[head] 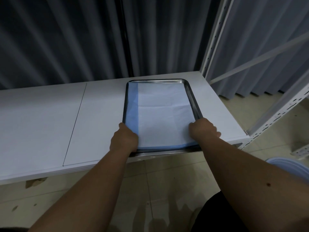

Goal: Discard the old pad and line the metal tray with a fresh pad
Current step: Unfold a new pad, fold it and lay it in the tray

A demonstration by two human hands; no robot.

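Note:
A rectangular metal tray [192,96] lies on the white table, its near edge at the table's front. Inside it lies a pad [160,114], white on top with blue showing along its left side and near edge. My left hand [124,138] is curled over the pad's near left corner at the tray rim. My right hand [203,129] is curled over the near right corner. Both hands grip the pad's near edge; whether they also pinch the tray rim cannot be told.
The white table [50,123] stretches to the left, with a seam in its top. A white metal shelf frame [215,47] stands at the right. Dark curtains hang behind. A pale blue round bin rim [291,166] shows at the lower right on the tiled floor.

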